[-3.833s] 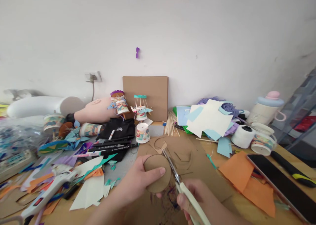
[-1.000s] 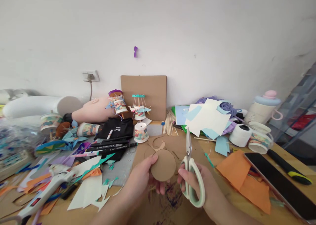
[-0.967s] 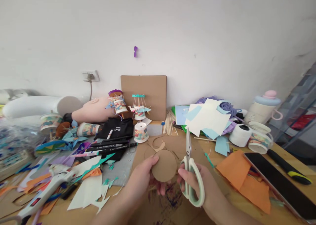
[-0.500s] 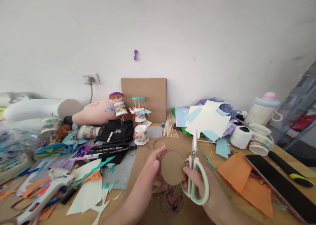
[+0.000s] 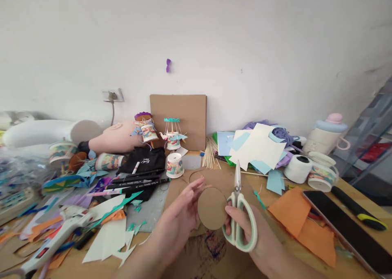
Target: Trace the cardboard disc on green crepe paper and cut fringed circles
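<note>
Near centre of the table (image 5: 312, 266), a brown cardboard disc (image 5: 212, 208) is held up, face toward the camera. Right hand (image 5: 249, 240): fingers closed through the loops of pale green scissors (image 5: 239, 220), blades shut and pointing up and away; its thumb and a fingertip also pinch the disc's right edge. Left hand (image 5: 180, 222): fingers loosely spread, touching the disc's left edge, not clamped on it. Beneath lies a brown cardboard sheet (image 5: 220, 181) with cut-out holes. Black markers (image 5: 137, 181) to the left, glue gun (image 5: 58, 234) near left, orange paper (image 5: 303, 222) right, dark phone (image 5: 346, 230) far right.
</note>
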Demonstrator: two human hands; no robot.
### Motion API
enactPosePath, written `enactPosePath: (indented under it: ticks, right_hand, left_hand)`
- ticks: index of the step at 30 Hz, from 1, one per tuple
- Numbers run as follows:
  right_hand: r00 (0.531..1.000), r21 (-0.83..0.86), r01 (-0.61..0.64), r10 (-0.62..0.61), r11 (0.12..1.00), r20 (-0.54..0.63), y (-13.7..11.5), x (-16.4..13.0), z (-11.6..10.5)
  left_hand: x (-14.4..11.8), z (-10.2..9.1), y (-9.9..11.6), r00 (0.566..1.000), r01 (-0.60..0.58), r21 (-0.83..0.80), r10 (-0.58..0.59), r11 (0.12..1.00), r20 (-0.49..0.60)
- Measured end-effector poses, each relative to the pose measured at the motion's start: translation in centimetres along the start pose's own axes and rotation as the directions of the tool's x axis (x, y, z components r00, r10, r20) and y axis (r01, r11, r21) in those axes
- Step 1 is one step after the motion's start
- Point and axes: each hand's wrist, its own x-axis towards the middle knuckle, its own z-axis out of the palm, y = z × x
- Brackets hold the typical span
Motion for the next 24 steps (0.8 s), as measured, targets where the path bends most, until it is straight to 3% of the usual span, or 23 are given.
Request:
enactPosePath:
  ticks: [6,12,19,22,24]
  right_hand:
    - [1.0,-0.128,-0.012,0.009,0.992,-0.026,-0.2,0.0,0.4]
    - [1.0,-0.186,0.024,-0.021,0.982,0.021,0.0,-0.5,0.3]
    - [0.995,-0.146,0.097,-0.098,0.985,0.0,-1.0,-0.6,0.3]
    - [0.993,-0.149,0.109,-0.113,0.983,-0.021,-0.6,-0.1,0.1]
    - [0.99,-0.152,0.123,-0.131,0.981,-0.045,-0.4,0.0,-0.1]
  left_hand:
    - [0.0,-0.5,-1.0,0.998,0.043,0.255,-0.054,0.966,0.035]
    - [0.1,-0.5,-1.4,0.992,0.074,0.33,-0.102,0.941,0.071]
    - [0.3,-0.6,-1.4,0.999,0.037,0.316,-0.043,0.948,0.012]
    - [0.9,-1.2,-1.2,0.993,-0.002,0.288,0.035,0.958,-0.109]
    - [1.4,-1.8,-0.8,0.956,-0.085,0.24,0.148,0.967,-0.255]
